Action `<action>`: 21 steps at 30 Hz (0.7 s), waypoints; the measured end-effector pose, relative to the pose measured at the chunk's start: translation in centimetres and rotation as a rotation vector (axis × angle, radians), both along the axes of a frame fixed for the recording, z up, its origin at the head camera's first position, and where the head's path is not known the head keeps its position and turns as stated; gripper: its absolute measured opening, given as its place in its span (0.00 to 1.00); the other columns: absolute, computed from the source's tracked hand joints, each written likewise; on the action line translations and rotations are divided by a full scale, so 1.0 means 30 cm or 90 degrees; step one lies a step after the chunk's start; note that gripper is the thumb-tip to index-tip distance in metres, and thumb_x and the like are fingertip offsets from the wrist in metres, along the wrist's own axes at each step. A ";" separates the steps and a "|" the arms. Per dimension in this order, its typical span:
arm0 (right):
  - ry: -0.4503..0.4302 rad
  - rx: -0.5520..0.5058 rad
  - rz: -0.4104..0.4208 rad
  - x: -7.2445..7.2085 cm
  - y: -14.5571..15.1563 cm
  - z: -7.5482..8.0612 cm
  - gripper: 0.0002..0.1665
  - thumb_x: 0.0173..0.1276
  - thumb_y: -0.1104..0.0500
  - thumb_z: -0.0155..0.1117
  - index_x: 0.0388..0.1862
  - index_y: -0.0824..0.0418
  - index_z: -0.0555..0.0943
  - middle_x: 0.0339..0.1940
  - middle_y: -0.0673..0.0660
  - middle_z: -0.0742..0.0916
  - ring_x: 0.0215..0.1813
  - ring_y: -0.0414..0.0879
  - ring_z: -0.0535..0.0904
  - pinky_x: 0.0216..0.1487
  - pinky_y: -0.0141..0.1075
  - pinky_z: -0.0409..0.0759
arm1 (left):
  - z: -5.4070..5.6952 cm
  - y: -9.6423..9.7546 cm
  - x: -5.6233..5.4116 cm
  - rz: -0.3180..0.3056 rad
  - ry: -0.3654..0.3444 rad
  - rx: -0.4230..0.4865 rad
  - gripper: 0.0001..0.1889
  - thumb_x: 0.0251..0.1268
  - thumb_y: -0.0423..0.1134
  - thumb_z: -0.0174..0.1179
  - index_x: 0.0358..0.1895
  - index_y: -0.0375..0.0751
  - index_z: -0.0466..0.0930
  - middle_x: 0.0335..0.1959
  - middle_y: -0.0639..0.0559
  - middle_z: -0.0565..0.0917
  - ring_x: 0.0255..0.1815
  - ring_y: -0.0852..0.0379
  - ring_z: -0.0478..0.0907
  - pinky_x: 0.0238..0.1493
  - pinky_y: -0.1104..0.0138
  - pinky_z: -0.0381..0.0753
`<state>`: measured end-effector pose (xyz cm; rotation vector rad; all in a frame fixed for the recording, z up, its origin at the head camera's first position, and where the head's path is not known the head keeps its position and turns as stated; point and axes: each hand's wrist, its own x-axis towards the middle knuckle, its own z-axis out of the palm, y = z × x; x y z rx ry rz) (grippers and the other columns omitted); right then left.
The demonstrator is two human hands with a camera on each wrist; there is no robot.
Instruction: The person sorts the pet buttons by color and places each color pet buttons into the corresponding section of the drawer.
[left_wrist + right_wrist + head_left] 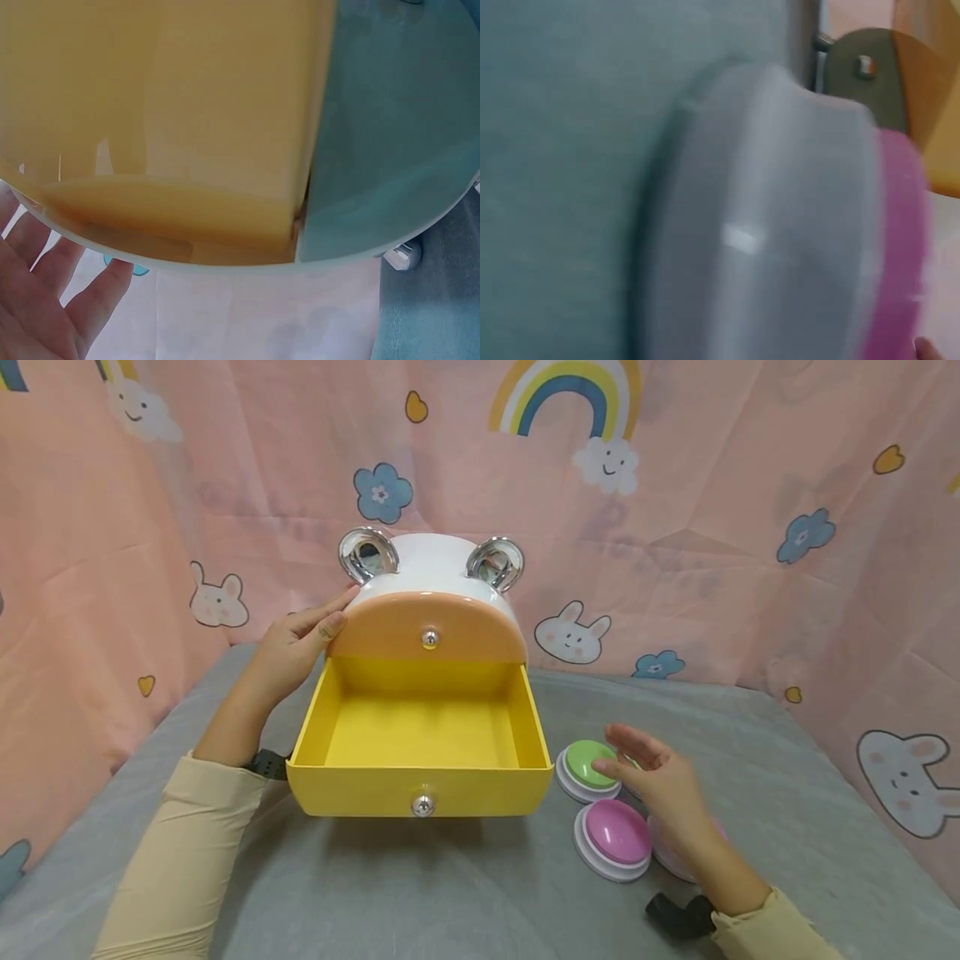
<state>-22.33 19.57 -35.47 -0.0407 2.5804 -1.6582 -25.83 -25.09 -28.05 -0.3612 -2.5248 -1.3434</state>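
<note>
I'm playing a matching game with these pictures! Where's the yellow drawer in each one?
Head: the yellow drawer is pulled open, just left of the middle.
Left wrist: the yellow drawer is up close, filling most of the top left.
Right wrist: the yellow drawer is at the top right, cut off by the edge.
Shared landmark: the table, grey in the head view, blue-green in the wrist views.

Drawer (pixel 352 791) looks smooth plastic, knobs (pixel 423 806) shiny metal-like, ears (pixel 367 554) mirror-like chrome, buttons (pixel 618 831) glossy plastic, curtain (pixel 285 452) creased cloth, table (pixel 450 910) matt.
</note>
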 end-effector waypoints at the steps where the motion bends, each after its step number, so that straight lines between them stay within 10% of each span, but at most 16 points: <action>1: -0.003 -0.006 0.000 -0.003 0.001 -0.008 0.46 0.64 0.50 0.73 0.77 0.59 0.63 0.76 0.57 0.72 0.78 0.50 0.64 0.73 0.35 0.68 | 0.001 0.001 0.001 -0.002 0.001 -0.001 0.25 0.77 0.57 0.46 0.75 0.66 0.63 0.77 0.53 0.65 0.79 0.45 0.58 0.77 0.41 0.59; 21: -0.073 0.149 0.058 -0.061 0.001 -0.052 0.59 0.60 0.46 0.75 0.80 0.66 0.54 0.79 0.67 0.62 0.80 0.64 0.56 0.79 0.57 0.58 | 0.003 0.003 0.001 0.000 -0.005 0.003 0.25 0.78 0.57 0.45 0.75 0.66 0.63 0.77 0.51 0.65 0.79 0.44 0.58 0.76 0.40 0.60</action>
